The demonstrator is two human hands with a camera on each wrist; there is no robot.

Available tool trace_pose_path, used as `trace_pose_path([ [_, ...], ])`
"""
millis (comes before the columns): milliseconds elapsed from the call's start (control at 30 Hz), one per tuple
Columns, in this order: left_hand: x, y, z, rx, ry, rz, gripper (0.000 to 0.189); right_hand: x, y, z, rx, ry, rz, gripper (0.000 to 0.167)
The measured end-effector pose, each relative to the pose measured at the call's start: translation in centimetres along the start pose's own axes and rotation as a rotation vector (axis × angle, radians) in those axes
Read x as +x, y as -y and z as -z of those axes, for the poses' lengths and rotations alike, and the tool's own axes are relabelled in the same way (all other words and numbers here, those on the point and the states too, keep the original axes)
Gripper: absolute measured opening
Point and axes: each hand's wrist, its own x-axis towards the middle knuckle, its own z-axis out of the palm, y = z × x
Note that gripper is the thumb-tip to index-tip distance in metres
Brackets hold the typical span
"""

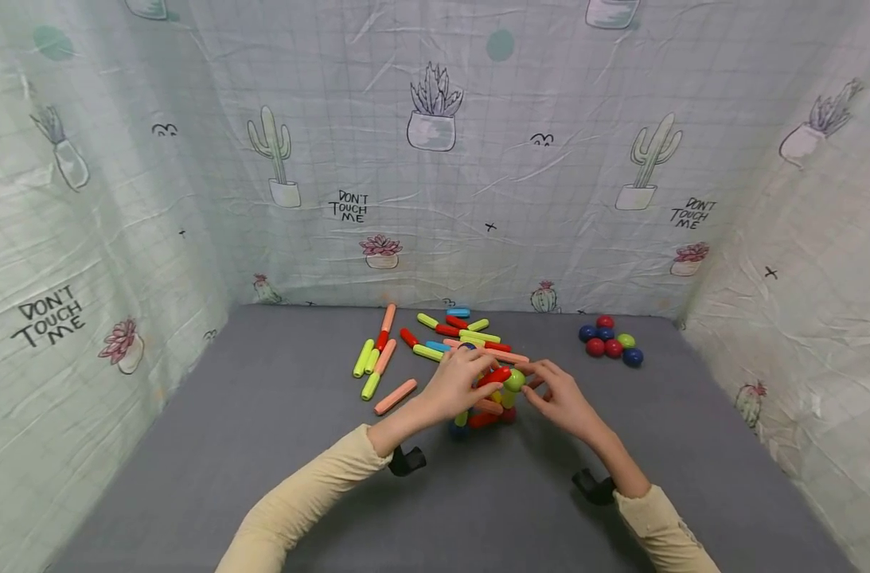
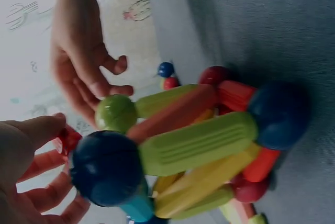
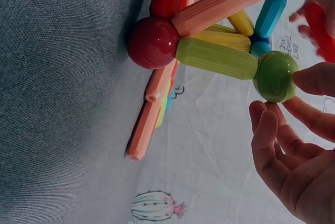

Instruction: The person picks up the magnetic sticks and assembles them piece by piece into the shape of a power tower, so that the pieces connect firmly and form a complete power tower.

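- Cream sleeves point(image 1: 320, 481) are worn on both forearms, and a black fitting point(image 1: 408, 461) is seen under the left wrist, another point(image 1: 594, 487) under the right.
- A grey bench point(image 1: 263, 446) is spread beneath everything; on it, between the two hands, a frame point(image 1: 488, 406) of coloured rods and balls is stood.
- At the frame's near foot, a blue ball point(image 2: 280, 114) and a dark red ball point(image 3: 153, 42) are joined by a short red piece.
- Above that blue ball, an upper blue ball point(image 2: 107, 168) is carried by a light green rod point(image 2: 199, 143); from it a salmon rod point(image 3: 225, 5) is slanted down to the dark red ball.
- By the left hand point(image 1: 463, 382), a red rod point(image 1: 495, 376) is pinched between thumb and fingers, over the frame's top.
- By the right hand point(image 1: 558, 395), a green ball point(image 1: 513, 380) is pinched at the upper right corner, where it is seated on another light green rod point(image 3: 217, 58).
- Beyond and to the left, loose rods point(image 1: 382, 358) in green, red and salmon are scattered; more are strewn behind the frame.
- Well apart at the far right, seven loose balls point(image 1: 614, 348) are clustered.
- Behind all, a pale curtain point(image 1: 435, 199) is hung, printed with potted plants.
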Motion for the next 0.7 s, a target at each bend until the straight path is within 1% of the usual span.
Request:
trace_pose_path([
  [133, -0.8, 0.4, -0.5, 0.116, 0.005, 0.004, 0.018, 0.0, 0.0, -0.1, 0.003, -0.004, 0.001, 0.030],
  [233, -0.9, 0.4, -0.8, 0.171, 0.004, 0.006, 0.017, 0.0, -0.2, -0.1, 0.000, -0.004, 0.000, 0.029],
  [433, -0.7, 0.2, -1.5, 0.302, 0.071, 0.028, 0.020, 0.1, -0.2, -0.2, -0.002, 0.000, -0.010, 0.029],
  [567, -0.9, 0.2, -1.8, 0.336, 0.064, 0.028, 0.021, 0.0, -0.1, -0.3, 0.009, 0.012, -0.023, 0.029],
  [700, -1.8, 0.3, -1.3, 0.294, -0.005, 0.036, 0.030, -0.1, 0.0, -0.3, 0.016, 0.010, -0.023, 0.028],
])
